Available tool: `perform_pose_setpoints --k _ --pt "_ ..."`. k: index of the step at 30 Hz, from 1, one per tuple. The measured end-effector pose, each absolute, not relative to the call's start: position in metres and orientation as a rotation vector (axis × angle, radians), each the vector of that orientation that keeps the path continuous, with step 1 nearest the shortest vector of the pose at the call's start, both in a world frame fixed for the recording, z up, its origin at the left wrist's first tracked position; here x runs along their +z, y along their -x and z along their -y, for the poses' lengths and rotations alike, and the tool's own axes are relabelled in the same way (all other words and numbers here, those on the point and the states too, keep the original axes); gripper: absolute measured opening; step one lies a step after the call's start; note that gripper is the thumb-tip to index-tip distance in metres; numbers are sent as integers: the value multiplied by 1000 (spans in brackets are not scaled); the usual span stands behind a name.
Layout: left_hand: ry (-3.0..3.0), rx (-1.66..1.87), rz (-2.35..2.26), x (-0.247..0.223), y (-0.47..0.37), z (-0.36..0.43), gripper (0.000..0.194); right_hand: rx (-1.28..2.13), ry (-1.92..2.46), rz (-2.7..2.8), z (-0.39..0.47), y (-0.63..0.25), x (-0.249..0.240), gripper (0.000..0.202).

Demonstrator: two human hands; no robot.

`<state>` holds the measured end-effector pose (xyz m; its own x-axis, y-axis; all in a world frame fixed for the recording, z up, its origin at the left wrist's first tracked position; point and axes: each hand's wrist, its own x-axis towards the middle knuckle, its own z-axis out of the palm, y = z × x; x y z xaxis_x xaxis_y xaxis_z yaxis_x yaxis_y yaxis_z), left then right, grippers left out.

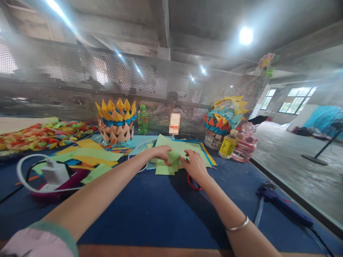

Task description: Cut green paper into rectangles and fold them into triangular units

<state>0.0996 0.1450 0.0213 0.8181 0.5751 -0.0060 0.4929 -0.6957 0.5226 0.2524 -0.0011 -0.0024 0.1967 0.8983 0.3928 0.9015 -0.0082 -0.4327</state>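
Observation:
Near the middle of the blue table, my left hand (162,153) is closed on a light green paper piece (174,159), its fingers partly behind the sheet. My right hand (193,162) is at the right edge of that piece, fingers bent and apart; whether its fingertips pinch the paper is too small to tell. Below and behind lie larger green sheets (189,147), on top of blue and yellow ones. Smaller green paper (164,169) sticks out toward me under my hands. A pair of red-handled scissors (193,182) lies beneath my right wrist.
Folded-paper baskets stand back left (116,123) and back right (217,123). Bottles, green (143,120), yellow (227,144) and pink (243,145), stand nearby. A power strip with charger (55,175) and loose paper strips (93,154) lie left. A glue gun (285,207) lies right.

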Motion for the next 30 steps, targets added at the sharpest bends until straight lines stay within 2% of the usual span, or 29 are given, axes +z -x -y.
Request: perform_pose_setpoints --k 5,11,12,15,17,20,24,26,30 --pt "-2434 330 -716 36 -84 -119 30 272 1735 1634 -1 -246 -5 34" --pt "-2252 679 -760 45 -59 -82 29 524 1478 1674 1 -232 -4 27" --pt "-2195 746 -766 45 -54 -78 33 534 1448 1666 2 -231 -3 27" --pt "-1989 856 -755 40 -37 -67 61 546 1376 1626 4 -227 -2 26" --pt "-1855 861 -734 34 -29 -60 66 561 1335 1601 4 -225 -2 25" --pt "-1711 839 -713 19 -24 -49 60 611 1284 1584 5 -220 -7 27" --pt "-1635 853 -731 1 -25 -40 48 694 1242 1601 5 -214 -18 57" --pt "-1634 873 -742 -2 -25 -39 41 713 1234 1605 6 -212 -21 66" --pt "-1635 900 -761 0 -26 -35 37 704 1241 1602 9 -208 -23 68"
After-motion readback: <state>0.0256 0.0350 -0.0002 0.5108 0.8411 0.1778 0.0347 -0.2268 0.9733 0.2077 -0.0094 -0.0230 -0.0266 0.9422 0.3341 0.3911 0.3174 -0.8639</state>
